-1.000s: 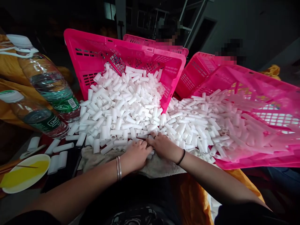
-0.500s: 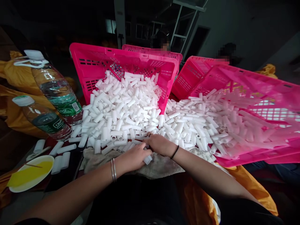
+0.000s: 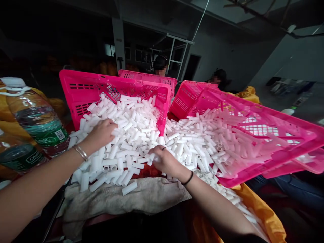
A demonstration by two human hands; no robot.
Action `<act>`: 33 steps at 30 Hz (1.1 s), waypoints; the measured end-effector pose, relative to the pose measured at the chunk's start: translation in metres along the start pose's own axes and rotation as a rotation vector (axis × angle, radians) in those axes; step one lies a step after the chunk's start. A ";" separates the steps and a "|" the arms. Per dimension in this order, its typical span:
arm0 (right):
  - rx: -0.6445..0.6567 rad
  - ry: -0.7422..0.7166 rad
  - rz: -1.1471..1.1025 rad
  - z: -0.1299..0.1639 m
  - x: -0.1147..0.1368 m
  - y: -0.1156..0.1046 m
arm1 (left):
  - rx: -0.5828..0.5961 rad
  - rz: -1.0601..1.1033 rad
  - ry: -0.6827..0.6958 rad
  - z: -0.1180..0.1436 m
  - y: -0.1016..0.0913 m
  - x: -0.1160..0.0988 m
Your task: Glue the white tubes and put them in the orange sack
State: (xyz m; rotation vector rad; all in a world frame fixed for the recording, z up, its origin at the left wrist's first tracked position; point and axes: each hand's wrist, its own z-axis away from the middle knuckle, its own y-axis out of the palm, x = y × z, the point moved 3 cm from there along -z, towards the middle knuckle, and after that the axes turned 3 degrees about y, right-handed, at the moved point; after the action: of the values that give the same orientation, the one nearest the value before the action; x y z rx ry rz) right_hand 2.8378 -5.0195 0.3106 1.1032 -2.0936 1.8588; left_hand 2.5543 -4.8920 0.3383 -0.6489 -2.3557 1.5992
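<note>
1. Left hand [image 3: 101, 133] at the left side of the heap, fingers curled in narrow against the white tubes [image 3: 126, 138]; impossible to tell whether gripping any.
2. Right hand [image 3: 165, 161] at the heap's near edge, fingers half bent towards the tubes there; undersides hidden, so no telling whether holding one.
3. Most of the tubes loose in one broad heap, in and before the tipped left basket [image 3: 87, 83] and right basket [image 3: 298, 130]; others in an orange bag [image 3: 273, 222] low at the right, perhaps a portion already dealt with. Judging by the heap, plenty left to handle.
4. Below the heap, a grey towel [image 3: 146, 199] along the front, with a few tubes resting on it; between towel and heap, a strip of red table [image 3: 146, 171].
5. Beside the tubes at the left, a large bottle [image 3: 37, 118] and a smaller bottle [image 3: 20, 157].
6. Behind, more pink baskets [image 3: 145, 75]; beyond, two people [image 3: 161, 64], mostly hidden.
7. Farther off, a dim room: pale pillar [image 3: 118, 44], white frame [image 3: 180, 38], dark doorway [image 3: 192, 67].
</note>
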 end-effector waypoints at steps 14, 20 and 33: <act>-0.087 0.365 -0.442 -0.137 0.007 -0.010 | 0.085 -0.010 -0.482 0.000 0.009 0.036; -0.231 0.268 -0.278 -0.224 0.045 -0.023 | 0.018 -0.038 -0.369 0.009 0.007 0.022; 0.294 -0.046 0.763 -0.016 -0.003 0.032 | 0.353 0.079 0.358 0.142 0.027 -0.142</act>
State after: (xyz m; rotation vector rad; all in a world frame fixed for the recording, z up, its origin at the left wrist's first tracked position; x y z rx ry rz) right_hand 2.8153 -5.0045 0.2865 0.3766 -2.5532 2.5350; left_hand 2.6258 -5.0679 0.2675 -0.8703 -1.7619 1.7064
